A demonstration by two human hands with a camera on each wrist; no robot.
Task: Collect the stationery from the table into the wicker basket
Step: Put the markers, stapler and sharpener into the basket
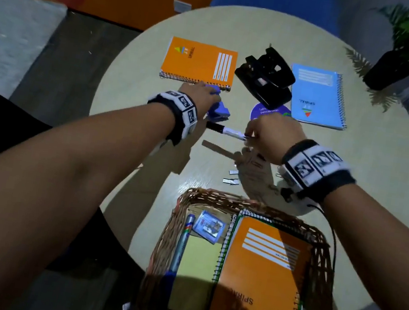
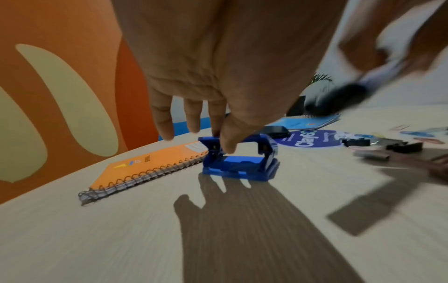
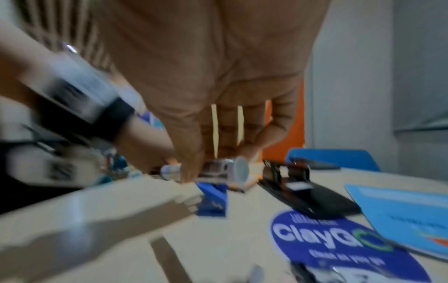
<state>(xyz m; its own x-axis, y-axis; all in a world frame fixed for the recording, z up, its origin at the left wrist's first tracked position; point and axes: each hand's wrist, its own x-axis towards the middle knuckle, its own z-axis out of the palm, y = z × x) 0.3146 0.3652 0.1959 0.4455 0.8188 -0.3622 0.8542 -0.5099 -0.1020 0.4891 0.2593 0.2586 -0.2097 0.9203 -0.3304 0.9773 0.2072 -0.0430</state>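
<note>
A small blue hole punch [image 1: 219, 110] [image 2: 240, 160] stands on the round table [image 1: 127, 94], just in front of an orange spiral notebook [image 1: 199, 61]. My left hand [image 1: 207, 96] [image 2: 221, 141] reaches down on it, with thumb and forefinger pinching its top. My right hand [image 1: 250, 135] [image 3: 194, 172] pinches a white marker with a black cap [image 1: 228, 131] [image 3: 218, 170] and holds it level above the table. The wicker basket [image 1: 218, 197] sits nearest me and holds an orange notebook, a yellow pad, a blue marker and a small box.
A black hole punch [image 1: 266, 79] and a blue spiral notebook [image 1: 317, 96] lie at the far side. A round blue sticker [image 1: 269, 111], a wooden ruler [image 1: 220, 149], staple strips [image 1: 231, 179] and binder clips [image 2: 402, 146] lie mid-table. A potted plant [image 1: 401, 52] stands far right.
</note>
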